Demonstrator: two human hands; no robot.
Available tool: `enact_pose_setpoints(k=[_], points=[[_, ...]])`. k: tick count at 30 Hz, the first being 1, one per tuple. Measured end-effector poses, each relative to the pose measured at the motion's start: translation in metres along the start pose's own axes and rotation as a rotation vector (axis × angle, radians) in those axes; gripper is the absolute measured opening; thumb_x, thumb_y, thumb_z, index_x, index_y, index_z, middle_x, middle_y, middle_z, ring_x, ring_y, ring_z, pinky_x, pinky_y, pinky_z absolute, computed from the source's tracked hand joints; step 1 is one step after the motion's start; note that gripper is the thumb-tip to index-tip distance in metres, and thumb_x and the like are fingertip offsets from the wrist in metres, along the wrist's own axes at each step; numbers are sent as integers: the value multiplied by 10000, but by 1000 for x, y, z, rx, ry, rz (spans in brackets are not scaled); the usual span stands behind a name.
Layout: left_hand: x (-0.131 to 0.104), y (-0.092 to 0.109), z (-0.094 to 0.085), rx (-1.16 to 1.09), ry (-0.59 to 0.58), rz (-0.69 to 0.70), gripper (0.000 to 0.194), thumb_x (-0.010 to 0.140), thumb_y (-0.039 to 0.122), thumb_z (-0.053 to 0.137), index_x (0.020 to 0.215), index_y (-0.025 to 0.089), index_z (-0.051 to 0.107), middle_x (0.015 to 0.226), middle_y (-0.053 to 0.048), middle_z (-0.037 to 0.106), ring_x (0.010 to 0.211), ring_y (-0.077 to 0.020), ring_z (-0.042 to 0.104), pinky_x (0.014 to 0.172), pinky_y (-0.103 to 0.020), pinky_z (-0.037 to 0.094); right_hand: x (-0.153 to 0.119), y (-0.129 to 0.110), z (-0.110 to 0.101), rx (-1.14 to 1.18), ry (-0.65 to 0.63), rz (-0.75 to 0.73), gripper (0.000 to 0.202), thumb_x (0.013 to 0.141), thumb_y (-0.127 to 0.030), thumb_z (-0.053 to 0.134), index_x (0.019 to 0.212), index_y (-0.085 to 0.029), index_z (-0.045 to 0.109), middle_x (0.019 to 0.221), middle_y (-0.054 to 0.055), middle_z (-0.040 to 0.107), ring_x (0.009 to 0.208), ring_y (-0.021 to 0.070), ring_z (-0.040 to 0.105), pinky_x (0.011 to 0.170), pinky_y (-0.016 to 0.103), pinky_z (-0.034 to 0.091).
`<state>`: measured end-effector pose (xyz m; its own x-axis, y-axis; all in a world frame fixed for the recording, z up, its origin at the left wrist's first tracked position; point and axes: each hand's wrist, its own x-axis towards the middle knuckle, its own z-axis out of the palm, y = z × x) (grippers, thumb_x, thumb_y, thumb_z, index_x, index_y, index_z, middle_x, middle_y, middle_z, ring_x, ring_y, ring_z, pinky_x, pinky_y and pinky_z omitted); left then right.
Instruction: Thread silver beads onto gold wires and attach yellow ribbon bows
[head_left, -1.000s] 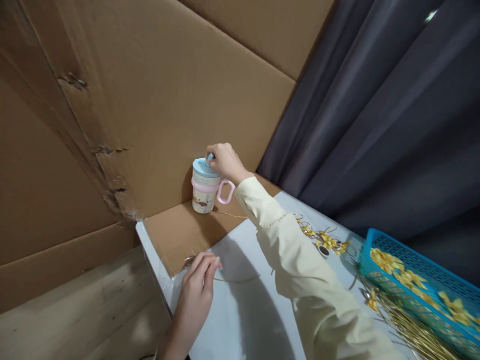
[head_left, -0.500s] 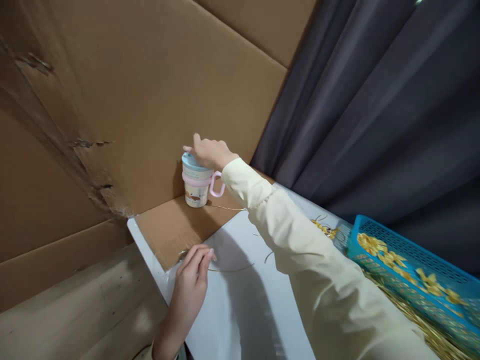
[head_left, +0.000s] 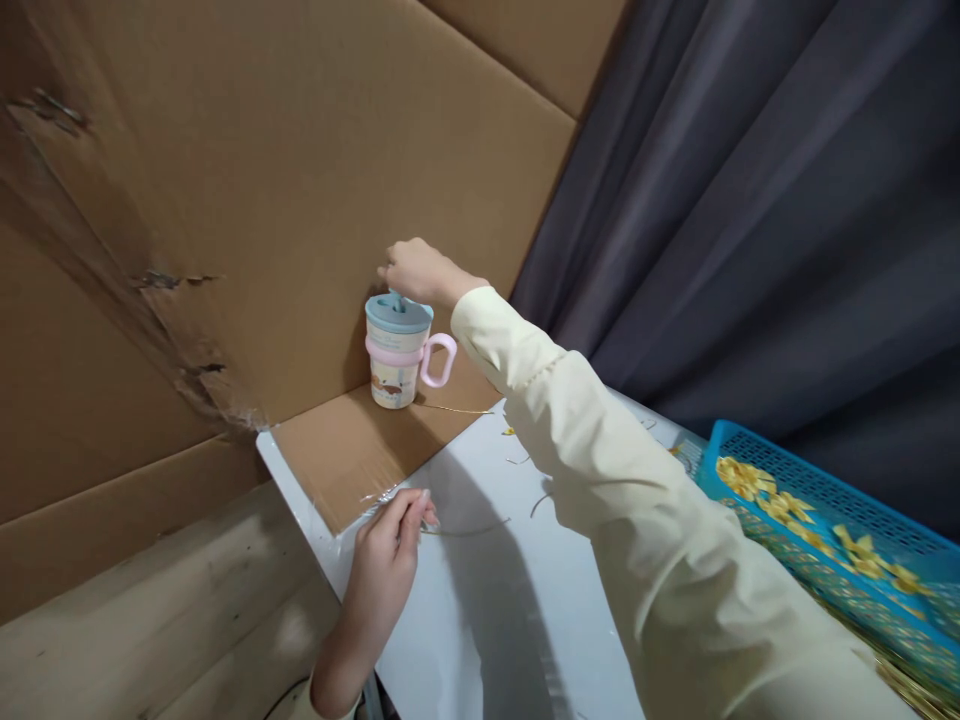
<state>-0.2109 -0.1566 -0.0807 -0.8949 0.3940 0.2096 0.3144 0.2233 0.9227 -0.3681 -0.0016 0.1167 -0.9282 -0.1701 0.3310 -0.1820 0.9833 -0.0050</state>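
Head view. The cup (head_left: 398, 350) serves as the landmark: a small lidded cup with a pale blue lid, a pink band and a pink handle, standing upright on the cardboard flap (head_left: 352, 455) in the corner where the cardboard wall (head_left: 300, 180) rises behind it.

The right hand (head_left: 420, 272) hovers just above and behind the cup's lid, fingers curled and bunched downward toward the blue knob on top; whether the fingertips actually touch the knob cannot be told. Its cream sleeve (head_left: 600, 470) runs from the cup's right side down across the white table (head_left: 495, 620), hiding much of the tabletop on that side.

Nearer the camera than the cup, at the flap's front edge, the left hand (head_left: 386, 570) rests on the table with thumb and forefinger pinched on a thin gold wire (head_left: 469, 530), which trails off to the right. A second strand of wire (head_left: 454, 409) lies just right of the cup's base.

Far to the right of the cup, a blue basket (head_left: 825, 560) holds yellow bows (head_left: 750, 480). A dark curtain (head_left: 750, 220) hangs behind the cup's right.
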Motion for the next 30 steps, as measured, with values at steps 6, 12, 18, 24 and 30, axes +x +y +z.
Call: enact_pose_setpoints(k=[6, 12, 18, 24, 30], points=[[0, 3, 1, -16, -19, -7, 284, 876, 393, 395, 730, 205, 550, 687, -26, 643, 614, -160, 553, 641, -250, 438, -1, 0, -5, -62, -43, -36, 252, 789, -70, 467, 997, -79, 608, 1065, 182, 599, 961, 309, 613, 775, 413, 484], [0, 6, 0, 1, -28, -12, 286, 871, 388, 387, 705, 208, 533, 659, -19, 627, 584, -158, 539, 615, -248, 429, -9, 11, 4, -77, -116, -101, 266, 762, -39, 500, 993, -112, 610, 1030, 140, 621, 891, 243, 626, 724, 325, 492], [-1, 8, 1, -3, -37, -25, 276, 872, 388, 386, 720, 210, 532, 673, -21, 635, 588, -158, 545, 609, -245, 428, -9, 1, -1, -124, -114, -61, 233, 827, -194, 557, 1008, -72, 642, 1040, 194, 631, 976, 318, 617, 780, 396, 488], [-1, 11, 1, 0, -40, -14, 276, 870, 395, 405, 691, 215, 512, 578, 6, 551, 541, -156, 511, 556, -235, 404, -7, -12, -2, -177, -107, 44, 369, 902, -355, 497, 1058, -65, 664, 1089, 225, 634, 1084, 367, 578, 878, 479, 435], [0, 6, -1, -10, -23, -25, 320, 853, 474, 452, 708, 214, 568, 522, 27, 476, 489, -153, 469, 468, -225, 356, -12, -11, 3, -152, -177, 100, 406, 930, -206, 403, 1316, -273, 508, 1155, 123, 643, 1099, 301, 584, 892, 487, 417]])
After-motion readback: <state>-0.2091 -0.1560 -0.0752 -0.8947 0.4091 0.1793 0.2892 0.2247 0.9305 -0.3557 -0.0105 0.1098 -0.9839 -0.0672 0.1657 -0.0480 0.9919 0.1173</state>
